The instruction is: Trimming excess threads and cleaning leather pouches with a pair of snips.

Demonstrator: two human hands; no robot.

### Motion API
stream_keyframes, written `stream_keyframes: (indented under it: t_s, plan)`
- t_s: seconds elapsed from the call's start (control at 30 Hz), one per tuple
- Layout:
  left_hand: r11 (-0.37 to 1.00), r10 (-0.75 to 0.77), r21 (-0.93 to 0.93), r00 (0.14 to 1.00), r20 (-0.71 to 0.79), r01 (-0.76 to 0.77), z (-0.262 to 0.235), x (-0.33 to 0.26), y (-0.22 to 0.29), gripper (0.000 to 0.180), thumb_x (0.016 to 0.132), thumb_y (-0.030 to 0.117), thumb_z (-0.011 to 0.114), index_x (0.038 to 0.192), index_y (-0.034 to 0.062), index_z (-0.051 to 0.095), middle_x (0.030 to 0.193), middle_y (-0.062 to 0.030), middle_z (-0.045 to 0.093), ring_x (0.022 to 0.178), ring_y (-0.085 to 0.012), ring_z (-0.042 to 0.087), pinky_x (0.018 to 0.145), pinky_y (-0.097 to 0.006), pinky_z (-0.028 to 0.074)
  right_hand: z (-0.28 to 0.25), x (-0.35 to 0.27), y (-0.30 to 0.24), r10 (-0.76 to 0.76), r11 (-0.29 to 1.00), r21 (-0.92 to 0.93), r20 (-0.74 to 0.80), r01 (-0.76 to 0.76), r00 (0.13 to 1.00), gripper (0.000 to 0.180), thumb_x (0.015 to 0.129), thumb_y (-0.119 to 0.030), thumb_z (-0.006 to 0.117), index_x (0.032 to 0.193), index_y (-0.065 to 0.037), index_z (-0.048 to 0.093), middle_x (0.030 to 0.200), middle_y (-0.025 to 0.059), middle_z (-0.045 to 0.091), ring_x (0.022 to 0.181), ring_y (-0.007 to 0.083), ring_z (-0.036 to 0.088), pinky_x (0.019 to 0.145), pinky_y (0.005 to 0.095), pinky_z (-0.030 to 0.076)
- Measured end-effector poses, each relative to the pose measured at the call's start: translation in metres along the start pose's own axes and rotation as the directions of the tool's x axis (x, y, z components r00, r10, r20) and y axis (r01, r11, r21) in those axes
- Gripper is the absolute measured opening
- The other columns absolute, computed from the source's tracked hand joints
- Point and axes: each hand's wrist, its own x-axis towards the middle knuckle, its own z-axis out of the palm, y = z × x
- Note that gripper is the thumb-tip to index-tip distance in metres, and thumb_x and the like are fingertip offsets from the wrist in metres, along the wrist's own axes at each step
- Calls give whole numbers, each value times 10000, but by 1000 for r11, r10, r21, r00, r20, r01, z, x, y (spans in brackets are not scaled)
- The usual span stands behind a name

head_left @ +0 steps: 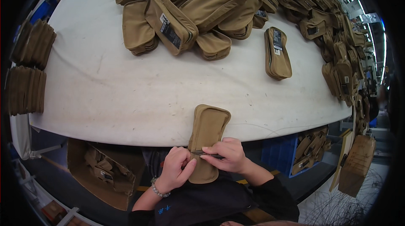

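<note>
A tan fabric pouch [209, 124] lies over the table's near edge, its lower end hanging toward my lap. My left hand [179, 163] is closed on the pouch's left side, thumb and fingers pinching the cloth near its middle. Across the pouch, my right hand [229, 155] grips a slim dark metal tool [215, 155] whose tip points left, close to my left fingertips. The tool looks like small snips or tweezers; its exact kind is partly hidden by my fingers. The tip meets the pouch around its middle seam.
More tan pouches are heaped at the back of the white table [105, 91], with a single pouch [278, 53] lying apart at right. Stacked pouches [26, 89] stand at the left edge. Below are a cardboard box [78, 162] and a blue crate [278, 154], both holding pouches.
</note>
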Motion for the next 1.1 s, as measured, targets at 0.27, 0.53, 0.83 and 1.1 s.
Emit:
stream_keyframes:
  t_s: [0.27, 0.53, 0.83, 1.1]
  plan:
    - [982, -128, -136, 992, 9, 128, 2, -3, -2, 185, 848, 104, 627, 746, 42, 486, 627, -53, 398, 591, -206, 378, 589, -329, 316, -1, -3, 7, 55, 997, 64, -47, -52, 997, 235, 703, -105, 833, 895, -47, 710, 658, 35, 634, 475, 172, 541, 447, 274, 383]
    - [898, -257, -335, 958, 126, 285, 2, -3, -5, 160, 915, 103, 589, 818, 27, 486, 710, -27, 409, 625, -114, 364, 572, -266, 316, -8, -2, -1, 78, 990, 118, 4, -78, 997, 257, 684, -72, 828, 906, -14, 711, 646, 58, 639, 489, 166, 572, 455, 263, 399]
    - [868, -228, -419, 964, 136, 265, 5, -7, -11, 153, 944, 102, 560, 841, 26, 476, 738, 3, 411, 642, -65, 354, 570, -230, 319, -9, -4, 0, 81, 995, 50, -7, -81, 997, 263, 678, -88, 833, 905, -22, 714, 657, 45, 638, 468, 155, 553, 448, 256, 394]
    - [851, -245, -445, 960, 133, 279, 7, -7, -12, 155, 948, 100, 557, 843, 27, 470, 733, 16, 407, 638, -50, 342, 563, -220, 311, -12, -7, -3, 85, 996, 33, -6, -85, 996, 259, 668, -103, 839, 889, -38, 722, 636, 38, 638, 456, 141, 541, 446, 244, 370]
